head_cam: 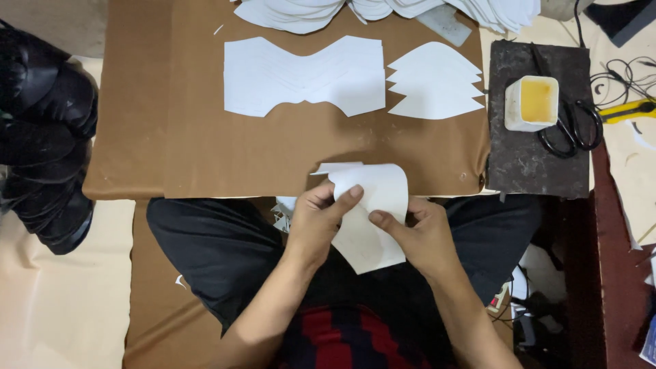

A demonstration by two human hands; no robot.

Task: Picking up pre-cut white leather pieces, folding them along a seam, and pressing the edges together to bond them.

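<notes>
Both hands hold one curved white cut piece (374,205) over my lap, just below the edge of the brown work board (205,143). My left hand (316,220) pinches its upper left part with the thumb on top. My right hand (418,232) grips its right side, thumb pressed on the face. The sheet bends upward between them. On the board lie a row of overlapping white pieces with zigzag edges (304,74) and a smaller fanned stack of pointed white pieces (434,80).
A pile of more white cutouts (383,9) lies at the board's far edge. To the right, a dark slab (526,157) carries a white cup of yellow glue (533,102) and black scissors (574,126). A yellow knife (629,109) lies beyond. Black shoes (41,137) are stacked left.
</notes>
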